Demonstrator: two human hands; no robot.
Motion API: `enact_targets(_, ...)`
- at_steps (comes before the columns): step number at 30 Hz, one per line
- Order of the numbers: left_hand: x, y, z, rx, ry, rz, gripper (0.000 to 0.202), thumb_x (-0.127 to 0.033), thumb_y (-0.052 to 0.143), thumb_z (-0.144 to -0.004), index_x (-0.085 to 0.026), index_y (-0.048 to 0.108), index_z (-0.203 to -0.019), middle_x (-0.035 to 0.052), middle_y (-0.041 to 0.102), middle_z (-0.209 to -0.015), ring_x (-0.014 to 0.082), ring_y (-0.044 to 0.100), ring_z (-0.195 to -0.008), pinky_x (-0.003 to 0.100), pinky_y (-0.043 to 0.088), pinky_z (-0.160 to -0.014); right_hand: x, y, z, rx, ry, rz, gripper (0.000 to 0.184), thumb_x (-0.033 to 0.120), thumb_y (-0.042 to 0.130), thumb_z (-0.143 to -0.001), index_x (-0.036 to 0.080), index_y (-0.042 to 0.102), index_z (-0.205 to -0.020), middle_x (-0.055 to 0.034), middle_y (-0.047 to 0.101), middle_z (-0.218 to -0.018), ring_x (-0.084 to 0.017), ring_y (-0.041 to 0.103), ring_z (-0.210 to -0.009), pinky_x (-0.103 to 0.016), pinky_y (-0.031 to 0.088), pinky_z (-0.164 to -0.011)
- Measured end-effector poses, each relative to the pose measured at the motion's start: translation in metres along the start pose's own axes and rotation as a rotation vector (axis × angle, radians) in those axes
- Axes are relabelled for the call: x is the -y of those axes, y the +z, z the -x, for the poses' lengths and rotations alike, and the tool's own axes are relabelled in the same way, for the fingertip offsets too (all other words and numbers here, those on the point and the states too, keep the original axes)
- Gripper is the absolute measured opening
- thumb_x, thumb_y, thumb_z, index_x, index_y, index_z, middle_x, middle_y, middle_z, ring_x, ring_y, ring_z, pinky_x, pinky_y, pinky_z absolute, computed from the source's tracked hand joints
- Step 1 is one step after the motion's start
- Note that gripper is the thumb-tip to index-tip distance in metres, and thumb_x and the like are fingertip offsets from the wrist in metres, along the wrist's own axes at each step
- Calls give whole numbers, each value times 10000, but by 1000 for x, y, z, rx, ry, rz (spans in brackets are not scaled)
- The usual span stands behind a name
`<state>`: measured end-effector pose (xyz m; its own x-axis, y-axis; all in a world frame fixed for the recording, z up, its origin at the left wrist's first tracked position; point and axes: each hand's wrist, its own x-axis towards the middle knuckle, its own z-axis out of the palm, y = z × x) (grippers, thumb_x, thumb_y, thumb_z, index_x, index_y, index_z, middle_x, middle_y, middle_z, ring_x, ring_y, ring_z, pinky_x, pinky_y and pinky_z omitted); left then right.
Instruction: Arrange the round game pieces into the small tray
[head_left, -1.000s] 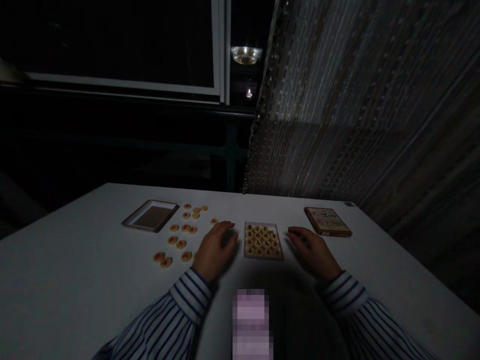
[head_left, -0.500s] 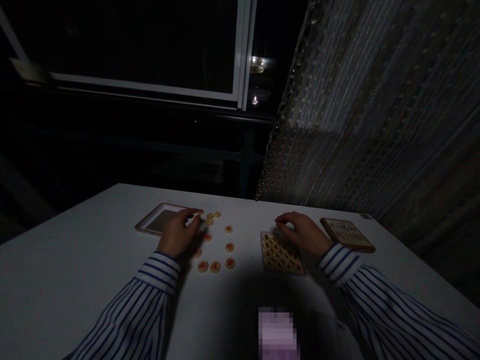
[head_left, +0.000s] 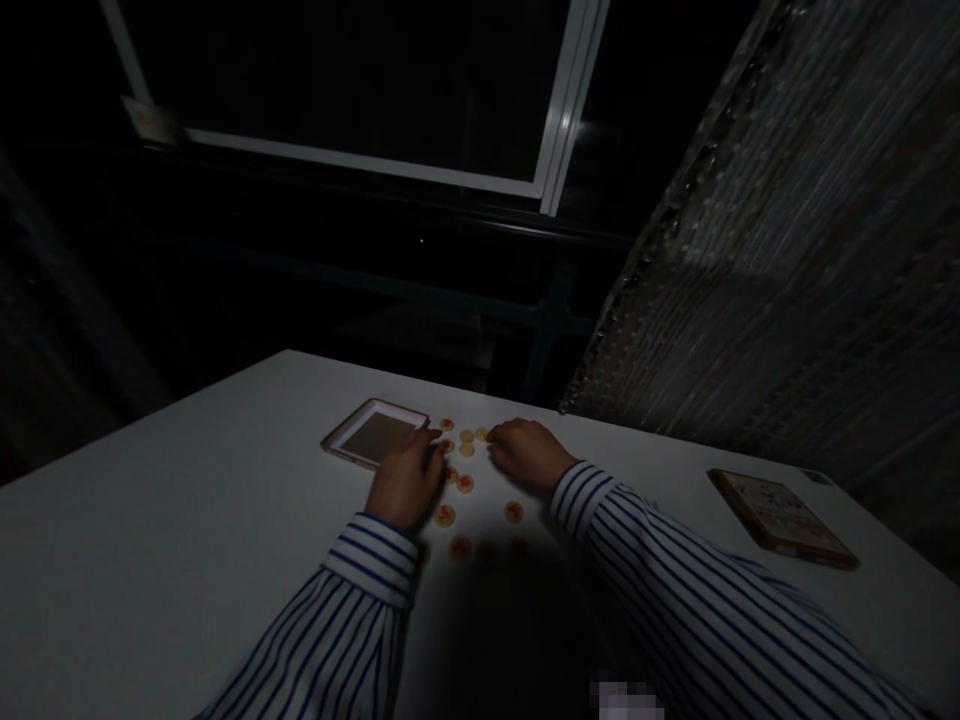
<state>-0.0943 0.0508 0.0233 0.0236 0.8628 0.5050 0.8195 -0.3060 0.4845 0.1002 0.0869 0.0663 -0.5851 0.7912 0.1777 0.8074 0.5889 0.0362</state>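
My left hand [head_left: 405, 480] is at the right edge of a shallow framed tray [head_left: 360, 462], index finger and thumb apart. Round xiangqi pieces with red characters lie beside its fingertips, one red-marked piece [head_left: 447, 425] just beyond the index finger and another [head_left: 448, 447] by the thumb. My right hand [head_left: 531, 455] reaches in from the right, fingers bent and loosely apart. Its fingertips are at the edge of a pale piece [head_left: 481, 434], perhaps touching it. Two more pale pieces, one of them [head_left: 466, 450] nearer me, lie between the hands.
More red-marked pieces, including one [head_left: 514, 512], lie nearer me, several in shadow. A flat box with a picture on top [head_left: 780, 515] rests on the white table [head_left: 225, 480] at the right. Beyond the table are a bead curtain [head_left: 697, 300] and a dark window frame [head_left: 360, 165].
My right hand has moved left from the case of black-marked pieces to the pale pieces. My left hand has let go of a red-marked piece and drawn back slightly. The view has turned.
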Motion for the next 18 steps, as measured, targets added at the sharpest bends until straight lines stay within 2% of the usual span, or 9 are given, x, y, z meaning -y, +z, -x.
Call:
enact_targets(7, 2, 2, 0, -23, 13, -1, 301, -285, 382, -818, -152, 553, -1028, 80, 602, -1043, 188, 545, -979, 310, 409, -877, 19, 17, -24, 91, -6, 80, 277, 307, 349, -829, 179, 576, -923, -81, 611, -927, -194, 520, -879, -292, 334, -723)
enact_targets(18, 1, 2, 0, -25, -19, 31, 293, -253, 396, -811, -155, 548, -1042, 74, 601, -1046, 181, 552, -968, 298, 413, -871, 28, 26, -31, 112, 28, 112, 341, 410, 345, -829, 171, 567, -926, -100, 607, -931, -208, 522, -874, -307, 322, -713)
